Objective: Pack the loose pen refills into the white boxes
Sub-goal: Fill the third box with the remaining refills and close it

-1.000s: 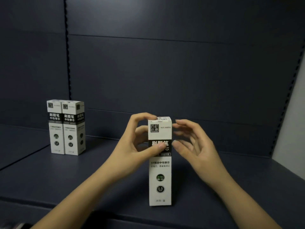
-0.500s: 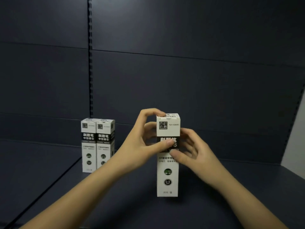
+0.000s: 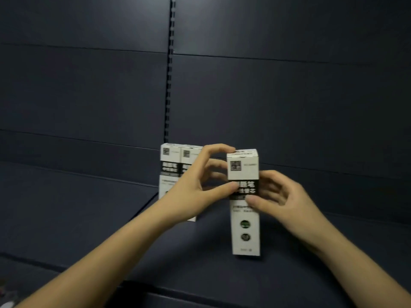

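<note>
A tall white box (image 3: pixel 244 223) with a black band and closed top stands upright over the dark shelf. My left hand (image 3: pixel 195 192) pinches its upper part, index finger on the top edge and thumb on the front face. My right hand (image 3: pixel 282 198) grips the box at the black band from the right, thumb across the front. Two more white boxes (image 3: pixel 170 167) stand side by side behind my left hand, partly hidden by it. No loose pen refills are visible.
The dark shelf surface (image 3: pixel 89 218) runs left and right, with its front edge (image 3: pixel 200 292) near the bottom of the view. A dark back panel with a slotted upright (image 3: pixel 170 70) rises behind the boxes.
The held box has moved left toward the two standing boxes, or the view has swung left. My right hand closed onto the box, having hovered beside it a second ago.
</note>
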`<state>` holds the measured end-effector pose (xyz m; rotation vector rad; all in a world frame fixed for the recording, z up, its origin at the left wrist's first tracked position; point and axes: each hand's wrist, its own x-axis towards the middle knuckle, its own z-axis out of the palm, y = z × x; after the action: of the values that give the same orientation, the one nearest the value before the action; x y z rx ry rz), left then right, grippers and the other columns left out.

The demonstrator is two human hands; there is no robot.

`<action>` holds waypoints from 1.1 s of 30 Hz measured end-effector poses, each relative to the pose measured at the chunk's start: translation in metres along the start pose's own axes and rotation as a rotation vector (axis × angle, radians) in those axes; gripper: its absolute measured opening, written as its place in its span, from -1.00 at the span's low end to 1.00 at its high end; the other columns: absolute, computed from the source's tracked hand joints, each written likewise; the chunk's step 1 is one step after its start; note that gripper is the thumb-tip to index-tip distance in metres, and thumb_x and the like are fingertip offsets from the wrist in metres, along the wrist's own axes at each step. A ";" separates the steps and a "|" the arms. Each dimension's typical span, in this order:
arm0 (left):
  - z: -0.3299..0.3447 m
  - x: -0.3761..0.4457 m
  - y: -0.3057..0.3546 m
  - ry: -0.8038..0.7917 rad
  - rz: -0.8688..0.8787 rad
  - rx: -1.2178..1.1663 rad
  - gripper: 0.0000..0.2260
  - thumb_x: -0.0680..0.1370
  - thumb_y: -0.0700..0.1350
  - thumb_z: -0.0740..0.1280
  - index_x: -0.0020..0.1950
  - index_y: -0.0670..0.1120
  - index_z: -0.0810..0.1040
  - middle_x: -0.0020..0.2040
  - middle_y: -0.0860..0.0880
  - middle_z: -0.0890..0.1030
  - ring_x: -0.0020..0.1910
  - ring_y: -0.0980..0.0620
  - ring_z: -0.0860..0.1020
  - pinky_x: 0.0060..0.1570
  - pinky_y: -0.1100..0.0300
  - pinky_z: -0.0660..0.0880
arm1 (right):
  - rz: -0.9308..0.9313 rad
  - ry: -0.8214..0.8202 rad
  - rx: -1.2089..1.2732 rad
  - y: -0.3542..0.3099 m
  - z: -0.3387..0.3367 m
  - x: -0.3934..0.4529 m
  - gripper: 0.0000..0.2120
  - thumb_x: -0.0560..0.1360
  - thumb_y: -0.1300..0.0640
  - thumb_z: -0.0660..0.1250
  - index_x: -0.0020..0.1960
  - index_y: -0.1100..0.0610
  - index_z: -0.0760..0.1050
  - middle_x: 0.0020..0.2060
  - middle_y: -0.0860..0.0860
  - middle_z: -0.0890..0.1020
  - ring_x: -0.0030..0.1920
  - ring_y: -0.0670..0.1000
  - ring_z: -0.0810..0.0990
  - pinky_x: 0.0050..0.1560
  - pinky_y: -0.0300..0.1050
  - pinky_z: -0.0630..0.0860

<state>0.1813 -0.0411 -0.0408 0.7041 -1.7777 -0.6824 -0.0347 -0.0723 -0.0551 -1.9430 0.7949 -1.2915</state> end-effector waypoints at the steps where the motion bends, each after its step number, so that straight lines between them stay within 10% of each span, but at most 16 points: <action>1: -0.013 -0.004 -0.006 0.002 -0.007 0.019 -0.52 0.55 -0.21 0.42 0.33 0.18 0.37 0.17 -0.01 0.59 0.13 0.07 0.63 0.02 0.17 0.56 | -0.002 0.020 0.006 0.003 0.008 0.006 -0.50 0.26 0.17 0.52 0.18 0.16 0.54 0.08 0.01 0.71 0.11 -0.02 0.68 0.13 -0.22 0.59; 12: -0.131 -0.001 -0.022 -0.108 -0.058 0.097 -0.60 0.58 -0.16 0.39 0.32 0.19 0.40 0.20 0.00 0.53 0.07 0.04 0.63 0.16 -0.01 0.59 | 0.111 0.212 0.069 0.013 0.052 0.070 -0.59 0.35 0.29 0.48 0.17 0.11 0.56 0.04 -0.04 0.72 0.07 -0.06 0.69 0.00 -0.33 0.59; 33: -0.127 0.012 -0.040 -0.031 -0.099 0.107 -0.60 0.58 -0.21 0.38 0.32 0.15 0.41 0.17 -0.04 0.56 0.05 -0.05 0.64 0.10 -0.17 0.59 | 0.168 0.074 0.164 0.064 0.060 0.084 -0.49 0.31 0.22 0.50 0.25 0.17 0.52 0.15 0.04 0.69 0.20 0.01 0.64 0.17 -0.23 0.56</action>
<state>0.3043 -0.0905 -0.0270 0.8628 -1.8281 -0.6706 0.0413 -0.1641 -0.0782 -1.6713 0.8422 -1.2906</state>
